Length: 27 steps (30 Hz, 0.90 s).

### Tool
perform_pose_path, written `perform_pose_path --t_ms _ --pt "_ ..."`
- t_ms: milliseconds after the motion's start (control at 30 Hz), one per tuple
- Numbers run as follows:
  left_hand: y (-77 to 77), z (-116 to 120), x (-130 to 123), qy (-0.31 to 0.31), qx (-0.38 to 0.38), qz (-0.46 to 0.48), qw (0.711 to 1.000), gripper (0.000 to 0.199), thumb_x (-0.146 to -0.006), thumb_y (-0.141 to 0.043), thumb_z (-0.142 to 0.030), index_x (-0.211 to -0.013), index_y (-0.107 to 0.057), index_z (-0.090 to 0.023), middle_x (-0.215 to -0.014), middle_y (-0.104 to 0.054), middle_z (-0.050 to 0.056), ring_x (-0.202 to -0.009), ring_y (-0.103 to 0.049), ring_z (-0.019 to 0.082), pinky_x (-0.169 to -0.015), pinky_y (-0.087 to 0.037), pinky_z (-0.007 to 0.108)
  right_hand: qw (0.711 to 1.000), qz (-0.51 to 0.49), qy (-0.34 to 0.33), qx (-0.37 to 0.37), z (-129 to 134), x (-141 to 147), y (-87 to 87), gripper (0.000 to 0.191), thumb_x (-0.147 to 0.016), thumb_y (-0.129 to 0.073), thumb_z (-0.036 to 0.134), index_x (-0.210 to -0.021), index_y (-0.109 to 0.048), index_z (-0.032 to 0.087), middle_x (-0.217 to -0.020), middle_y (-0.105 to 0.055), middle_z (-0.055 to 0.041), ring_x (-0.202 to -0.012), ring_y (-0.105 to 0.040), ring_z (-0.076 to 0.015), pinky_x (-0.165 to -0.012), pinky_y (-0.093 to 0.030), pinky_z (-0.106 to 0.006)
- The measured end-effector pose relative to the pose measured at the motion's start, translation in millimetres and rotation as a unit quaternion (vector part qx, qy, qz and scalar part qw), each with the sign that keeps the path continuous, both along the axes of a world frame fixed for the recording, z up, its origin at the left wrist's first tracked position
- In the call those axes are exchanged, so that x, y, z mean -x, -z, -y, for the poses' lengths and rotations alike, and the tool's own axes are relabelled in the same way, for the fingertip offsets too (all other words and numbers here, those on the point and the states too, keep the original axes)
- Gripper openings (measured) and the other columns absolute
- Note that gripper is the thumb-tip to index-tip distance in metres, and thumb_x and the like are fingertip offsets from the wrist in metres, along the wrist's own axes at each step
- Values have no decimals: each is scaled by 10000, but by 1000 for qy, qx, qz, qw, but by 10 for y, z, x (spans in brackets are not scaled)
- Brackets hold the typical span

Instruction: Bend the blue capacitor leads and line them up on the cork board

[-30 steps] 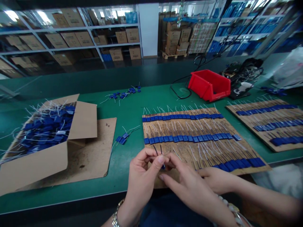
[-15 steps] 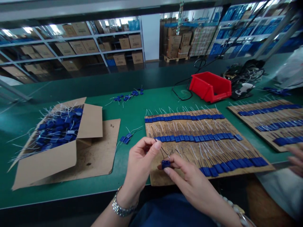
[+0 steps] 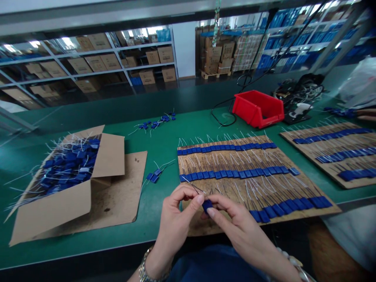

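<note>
Between both hands is a small blue box-shaped capacitor (image 3: 207, 206) with thin wire leads, held over the near left part of a brown board (image 3: 205, 227). My right hand (image 3: 237, 219) pinches its body between thumb and fingers. My left hand (image 3: 180, 215) is closed on the leads close to the body, thumb against forefinger; the wire ends stick out up and left. On the board lie three rows of similar capacitors (image 3: 235, 173), leads pointing away from me. A couple of loose capacitors (image 3: 154, 176) lie on the green table left of the board.
An open cardboard box (image 3: 58, 217) full of capacitors stands at left on a flat cardboard sheet (image 3: 129, 196). More capacitors (image 3: 157, 122) lie scattered behind. A red bin (image 3: 257, 109) and black cable (image 3: 219, 117) are at the back. At right, another filled board (image 3: 329, 164) and a co-worker's hand (image 3: 367, 114).
My left hand has slid down the leads to the capacitor's body, bringing both hands close together. The co-worker's hand has moved from the near right to the far right.
</note>
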<state>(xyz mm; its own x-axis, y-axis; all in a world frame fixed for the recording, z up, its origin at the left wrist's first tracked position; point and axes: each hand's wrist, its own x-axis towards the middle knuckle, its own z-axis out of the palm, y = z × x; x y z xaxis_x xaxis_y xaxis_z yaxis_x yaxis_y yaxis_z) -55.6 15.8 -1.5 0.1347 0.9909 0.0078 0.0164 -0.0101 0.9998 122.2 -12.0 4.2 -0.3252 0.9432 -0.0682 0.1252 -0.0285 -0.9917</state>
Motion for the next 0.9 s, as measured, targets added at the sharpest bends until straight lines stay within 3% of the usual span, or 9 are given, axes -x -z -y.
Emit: perform_pose_path --t_ms 167,233,333,500,700,800,900 --pt "28 16 -8 7 16 -37 999 252 -882 -716 -417 -766 -706 -193 -897 -666 11 -944 -603 127 -873 -435 226 1000 16 9 0 -12 -32 20 266 -1037 -523 375 -1218 -664 240 -1025 -722 -14 -936 -668 -143 -855 -514 -280" --pt "39 9 -21 1 33 -40 999 211 -866 -735 -418 -852 -717 -207 -934 -673 2 -926 -598 114 -866 -433 214 1000 25 10 -1 -15 -38 25 258 -1036 -525 379 -1194 -672 240 -973 -720 -3 -911 -670 -135 -837 -507 -268" --pt "41 -8 -66 -33 74 28 996 237 -833 -773 -406 -966 -691 -228 -966 -663 -27 -880 -575 80 -829 -439 173 999 39 11 -7 -11 -40 31 236 -1033 -523 356 -1182 -669 245 -959 -717 9 -905 -670 -127 -839 -496 -265" --pt "26 -35 -143 -45 104 116 987 244 -878 -725 -389 -796 -621 -183 -842 -613 -40 -819 -539 52 -796 -444 124 994 99 31 -28 -2 -39 59 202 -1012 -535 306 -1161 -664 262 -918 -710 29 -859 -661 -127 -803 -482 -273" --pt "72 -70 -133 -34 25 16 999 219 -868 -739 -384 -800 -659 -191 -875 -616 -23 -854 -569 70 -825 -468 140 975 178 68 -117 -38 -52 74 141 -988 -530 264 -1010 -667 238 -961 -694 1 -870 -623 -159 -790 -435 -311" --pt "90 -81 -147 -17 -2 -21 1000 236 -854 -748 -399 -768 -677 -190 -861 -625 -9 -867 -586 80 -836 -480 134 976 176 68 -110 -46 -65 38 130 -966 -541 226 -888 -645 215 -863 -673 7 -799 -597 -150 -737 -414 -298" --pt "112 -88 -184 5 24 -29 999 293 -790 -797 -446 -727 -687 -181 -837 -652 9 -840 -613 98 -806 -514 132 980 161 66 -99 -45 -86 -12 143 -950 -537 191 -846 -635 202 -788 -649 22 -746 -582 -131 -696 -408 -267"
